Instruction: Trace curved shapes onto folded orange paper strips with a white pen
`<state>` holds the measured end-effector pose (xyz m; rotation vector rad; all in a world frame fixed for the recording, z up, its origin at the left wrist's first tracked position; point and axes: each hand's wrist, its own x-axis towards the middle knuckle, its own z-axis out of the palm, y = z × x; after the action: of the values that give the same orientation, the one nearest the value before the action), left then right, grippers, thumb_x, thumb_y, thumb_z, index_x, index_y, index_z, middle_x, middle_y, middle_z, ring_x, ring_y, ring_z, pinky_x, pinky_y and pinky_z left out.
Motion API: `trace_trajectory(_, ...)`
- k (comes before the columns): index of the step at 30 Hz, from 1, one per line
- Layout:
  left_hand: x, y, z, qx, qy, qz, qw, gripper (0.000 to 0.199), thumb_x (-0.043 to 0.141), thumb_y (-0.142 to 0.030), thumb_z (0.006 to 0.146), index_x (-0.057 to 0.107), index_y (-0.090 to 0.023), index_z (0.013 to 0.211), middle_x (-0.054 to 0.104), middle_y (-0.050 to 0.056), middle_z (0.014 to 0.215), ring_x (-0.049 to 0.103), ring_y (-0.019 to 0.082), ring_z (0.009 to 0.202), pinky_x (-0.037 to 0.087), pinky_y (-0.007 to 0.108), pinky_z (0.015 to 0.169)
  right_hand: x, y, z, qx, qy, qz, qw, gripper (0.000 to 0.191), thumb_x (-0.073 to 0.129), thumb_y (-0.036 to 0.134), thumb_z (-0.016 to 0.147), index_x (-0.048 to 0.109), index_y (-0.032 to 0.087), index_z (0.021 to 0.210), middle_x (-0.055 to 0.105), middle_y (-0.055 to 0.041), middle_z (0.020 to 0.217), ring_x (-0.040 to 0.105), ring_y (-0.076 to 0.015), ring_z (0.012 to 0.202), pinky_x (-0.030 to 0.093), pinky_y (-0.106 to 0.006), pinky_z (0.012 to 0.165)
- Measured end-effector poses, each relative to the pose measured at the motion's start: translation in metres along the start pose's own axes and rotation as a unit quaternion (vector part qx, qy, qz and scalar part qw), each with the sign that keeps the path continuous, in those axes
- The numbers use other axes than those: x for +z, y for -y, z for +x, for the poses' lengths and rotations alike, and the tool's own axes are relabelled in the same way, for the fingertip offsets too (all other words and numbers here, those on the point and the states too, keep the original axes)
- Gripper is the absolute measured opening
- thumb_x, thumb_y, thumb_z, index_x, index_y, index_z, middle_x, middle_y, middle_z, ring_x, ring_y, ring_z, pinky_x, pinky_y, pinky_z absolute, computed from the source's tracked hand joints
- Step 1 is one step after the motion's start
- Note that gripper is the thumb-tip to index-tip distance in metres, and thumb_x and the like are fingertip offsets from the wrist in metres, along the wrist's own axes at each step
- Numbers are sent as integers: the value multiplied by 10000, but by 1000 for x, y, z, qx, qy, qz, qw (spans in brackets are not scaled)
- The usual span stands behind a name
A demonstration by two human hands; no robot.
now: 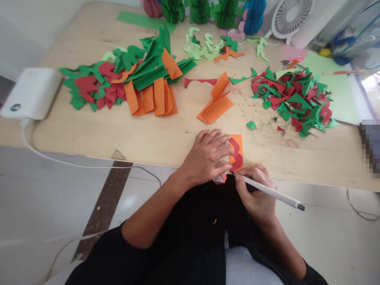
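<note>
Near the table's front edge lies a small orange paper piece [240,148] with a red wavy paper cutout [236,158] on top. My left hand [206,156] rests flat with fingers spread, its fingertips pressing the left side of the red cutout. A white pen [273,190] with a dark end is pinched in my right hand [258,194], its tip at the lower edge of the cutout. Below my left hand, a small red-and-white folded piece [220,179] shows at the table edge. Folded orange papers [215,109] lie just beyond my hands.
To the right is a heap of red and green scraps [297,99]. Green strips [157,63], red cutouts and more orange papers [158,99] lie at left, beside a white power bank [32,93] with a cable. A small fan [292,16] and honeycomb paper figures [198,12] stand behind.
</note>
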<state>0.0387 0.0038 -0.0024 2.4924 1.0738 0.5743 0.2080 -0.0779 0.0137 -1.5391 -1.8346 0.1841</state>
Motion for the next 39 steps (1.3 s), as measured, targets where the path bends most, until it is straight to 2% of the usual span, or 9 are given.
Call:
trace_trajectory(8, 0, 0, 0, 2, 1, 1, 1000, 297, 630, -403, 866, 692, -256, 1117, 550, 46, 1434, 401, 317, 1377, 251, 505, 1144, 0, -1, 1, 1, 5, 10, 1000, 133, 616, 172, 858, 560, 230, 754, 667, 32, 640, 603, -139, 605, 476, -307, 672)
trace_trajectory(15, -1, 0, 0, 3, 0, -1, 1000, 290, 622, -410, 871, 694, -254, 1105, 551, 47, 1431, 404, 321, 1374, 251, 511, 1143, -6, -4, 0, 32, -6, 14, 999, 96, 624, 196, 854, 587, 233, 773, 677, 31, 663, 616, -139, 591, 461, -290, 604)
trace_trajectory(28, 0, 0, 0, 5, -3, -1, 1000, 290, 627, -396, 866, 694, -249, 1107, 554, 49, 1427, 403, 319, 1374, 252, 507, 1142, -3, -2, 0, 12, -6, 9, 1000, 127, 615, 174, 849, 574, 234, 745, 681, 34, 647, 604, -136, 582, 471, -297, 637)
trace_trajectory(39, -1, 0, 1, -3, 13, 3, 1000, 295, 643, -405, 857, 690, -265, 1112, 548, 41, 1434, 394, 318, 1382, 252, 518, 1148, -7, -11, -1, 40, -16, -3, 999, 99, 606, 214, 858, 594, 237, 762, 685, 25, 657, 621, -147, 600, 466, -306, 620)
